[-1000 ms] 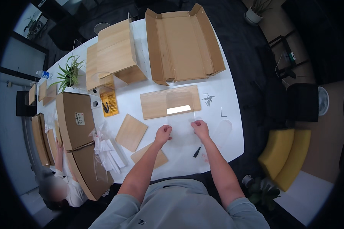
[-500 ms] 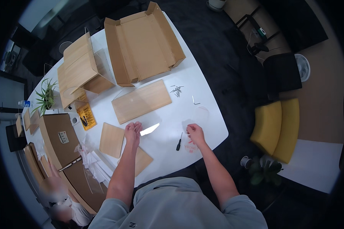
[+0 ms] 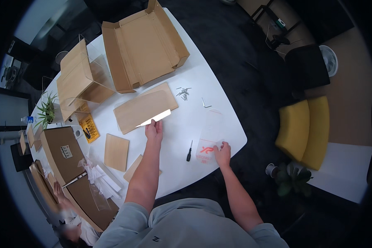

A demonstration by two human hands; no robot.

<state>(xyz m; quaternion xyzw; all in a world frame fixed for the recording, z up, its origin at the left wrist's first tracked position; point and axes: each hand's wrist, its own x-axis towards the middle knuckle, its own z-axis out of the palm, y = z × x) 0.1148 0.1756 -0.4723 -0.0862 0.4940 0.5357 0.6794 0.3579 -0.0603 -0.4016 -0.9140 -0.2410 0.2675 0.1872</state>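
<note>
My left hand (image 3: pixel 153 129) is closed, its fingertips pinching the edge of a clear panel; a bright white reflection (image 3: pixel 158 118) shows on it. The panel's outline is hard to make out above the light wooden board (image 3: pixel 146 108). On the right, the thumb and fingers of my right hand (image 3: pixel 222 154) are closed at the right edge of a clear plastic sheet (image 3: pixel 205 151) with red print. Between my hands lies a black-handled screwdriver (image 3: pixel 189 156). Further off are an L-shaped hex key (image 3: pixel 206 103) and a pile of screws (image 3: pixel 184 93).
An open cardboard box (image 3: pixel 146 47) lies at the far side. To the left are a wood-and-clear-panel assembly (image 3: pixel 76 70), a yellow tool case (image 3: pixel 89 129), a potted plant (image 3: pixel 47 110) and smaller wooden boards (image 3: pixel 116 152). A co-worker's arm (image 3: pixel 64 198) reaches in beside brown cartons (image 3: pixel 64 149).
My left hand has moved away from me and right, with the reflection now over the wooden board. My right hand has shifted right along the printed sheet. The whole view has shifted slightly.
</note>
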